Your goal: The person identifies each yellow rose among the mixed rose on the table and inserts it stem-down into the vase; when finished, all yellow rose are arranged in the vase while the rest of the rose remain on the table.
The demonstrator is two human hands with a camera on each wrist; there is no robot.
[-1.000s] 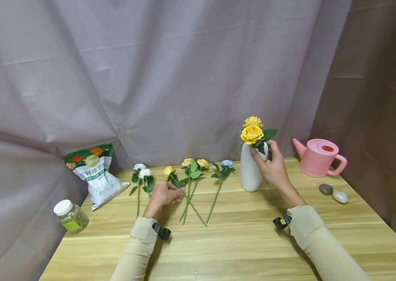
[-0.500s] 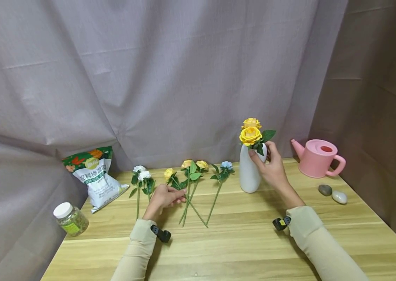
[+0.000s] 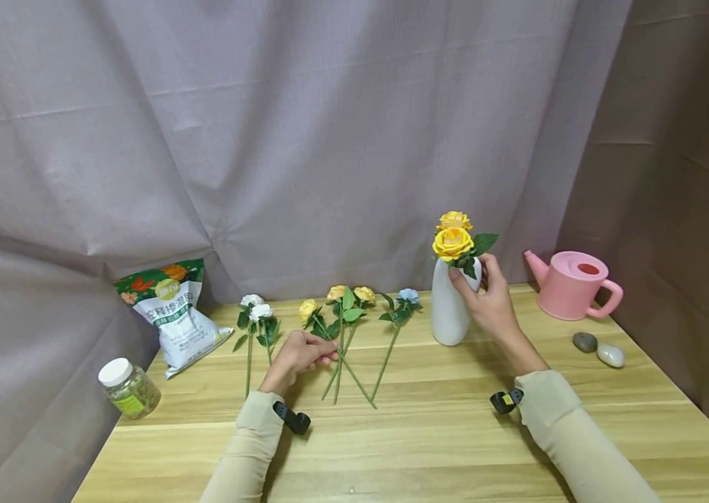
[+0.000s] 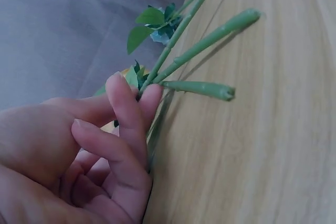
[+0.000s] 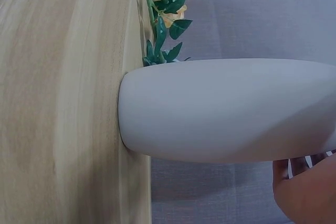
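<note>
The left hand [image 3: 301, 355] pinches at crossed stems [image 3: 357, 381], well left of the upright vase [image 3: 448, 311] the right hand [image 3: 490, 300] grips.

Dressed in long beige cloth sleeves [image 3: 580, 440] with plain cuffs [image 3: 257, 411]; fitted at both wrists with small, boxy black cameras [image 3: 295, 420], showing a yellow patch [image 3: 508, 399] on the right one.

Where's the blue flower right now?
In the head view, the blue flower lies on the table, right of mid-picture, between the yellow flowers by the left hand and the white vase.
</note>
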